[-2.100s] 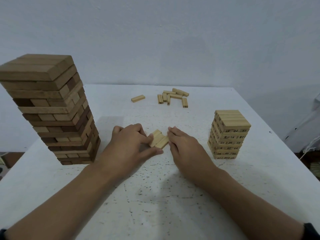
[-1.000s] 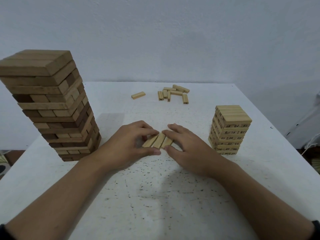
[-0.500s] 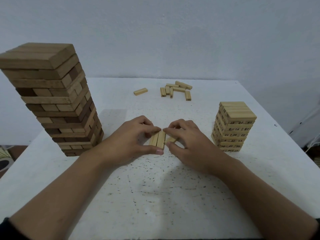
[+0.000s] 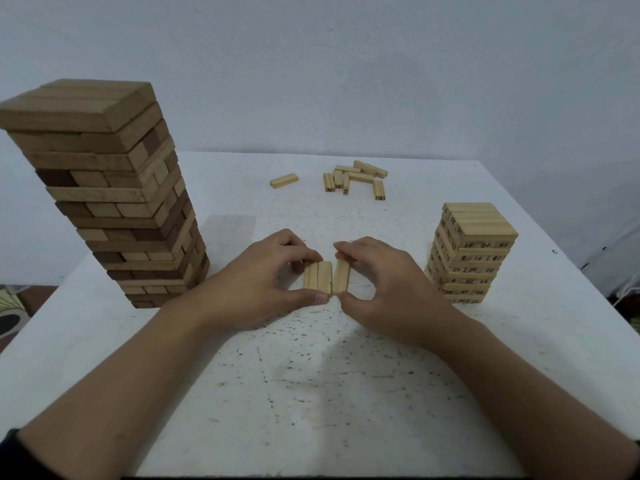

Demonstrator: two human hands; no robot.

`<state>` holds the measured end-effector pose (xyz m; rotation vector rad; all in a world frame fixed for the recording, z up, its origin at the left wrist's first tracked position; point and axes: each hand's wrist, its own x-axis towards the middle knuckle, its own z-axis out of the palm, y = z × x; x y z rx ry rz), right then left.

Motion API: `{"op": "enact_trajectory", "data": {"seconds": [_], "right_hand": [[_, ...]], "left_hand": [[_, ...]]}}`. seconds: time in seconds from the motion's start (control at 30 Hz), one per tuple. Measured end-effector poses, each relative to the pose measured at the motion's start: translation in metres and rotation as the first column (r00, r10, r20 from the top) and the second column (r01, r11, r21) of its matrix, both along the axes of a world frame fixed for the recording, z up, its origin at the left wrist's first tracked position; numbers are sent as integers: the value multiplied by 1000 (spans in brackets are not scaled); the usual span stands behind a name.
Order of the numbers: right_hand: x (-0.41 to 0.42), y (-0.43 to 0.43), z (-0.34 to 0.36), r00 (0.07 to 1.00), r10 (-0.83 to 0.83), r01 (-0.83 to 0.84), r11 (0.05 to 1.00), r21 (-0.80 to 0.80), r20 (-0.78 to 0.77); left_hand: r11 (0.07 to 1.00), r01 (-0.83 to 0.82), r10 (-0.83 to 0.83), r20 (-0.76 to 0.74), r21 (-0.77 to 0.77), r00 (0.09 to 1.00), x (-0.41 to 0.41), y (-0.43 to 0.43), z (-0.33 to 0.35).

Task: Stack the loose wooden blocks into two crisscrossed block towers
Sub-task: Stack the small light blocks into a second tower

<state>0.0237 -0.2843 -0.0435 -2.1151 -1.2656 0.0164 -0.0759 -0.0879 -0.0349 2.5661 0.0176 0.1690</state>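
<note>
Three small blocks [image 4: 325, 277] now lie parallel at mid-bench [image 4: 311, 393], no longer fanned at an angle. The left hand [image 4: 263, 282] pinches two adjoining blocks. The right hand [image 4: 384, 282] pinches the third just beside them. Judgement: this layer is nearly squared, ready for the small tower [image 4: 471, 254].

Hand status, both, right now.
Left hand: closed, pinching the pair of light blocks by their ends.
Right hand: closed, pinching the single light block beside that pair.
</note>
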Motion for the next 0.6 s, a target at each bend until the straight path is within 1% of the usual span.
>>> {"op": "enact_trajectory", "data": {"seconds": [0.13, 0.27, 0.37, 0.43, 0.6], "right_hand": [[1, 1, 0, 996, 66, -65, 998, 7, -65], [5, -2, 1, 996, 50, -51, 999, -13, -80], [7, -2, 1, 1000, 14, -16, 995, -94, -20], [8, -1, 1, 1000, 3, -4, 987, -163, -6], [13, 2, 4, 999, 23, -33, 968, -248, -44]], "left_hand": [[1000, 0, 0, 16, 13, 1000, 0, 0, -1], [1000, -11, 11, 27, 10, 1000, -1, 1, -2], [1000, -21, 21, 24, 12, 999, -1, 1, -2], [1000, -15, 15, 17, 7, 1000, -1, 1, -2], [1000, 2, -2, -8, -7, 1000, -1, 1, 0]]}}
